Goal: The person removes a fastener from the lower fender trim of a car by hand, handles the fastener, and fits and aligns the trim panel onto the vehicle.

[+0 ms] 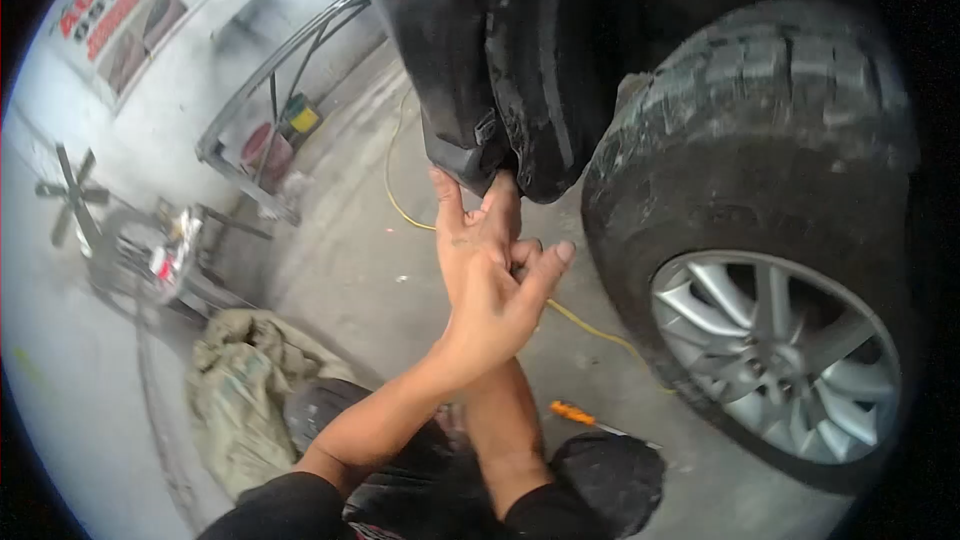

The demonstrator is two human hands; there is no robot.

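Note:
At the lower corner of a black car bumper [460, 90], both hands work close together with the forearms crossed. My left hand [485, 300] lies in front, its back toward me and its thumb stretched out to the right. It overlaps the other hand, and its fingertips are hard to separate from it. Behind it, my right hand [449, 202] grips the bumper's bottom edge, with a thumb on the outer side and a finger up at the gap beside the black wheel arch liner [545, 110]. Much of this hand is covered.
A large tyre [640, 190] with a silver alloy wheel [770, 370] stands close on the right. An orange-handled screwdriver [572, 412] lies on the floor near my knee. A yellow cord [590, 327] crosses the floor. At left are crumpled cloth [250, 380] and a cluttered stand [150, 260].

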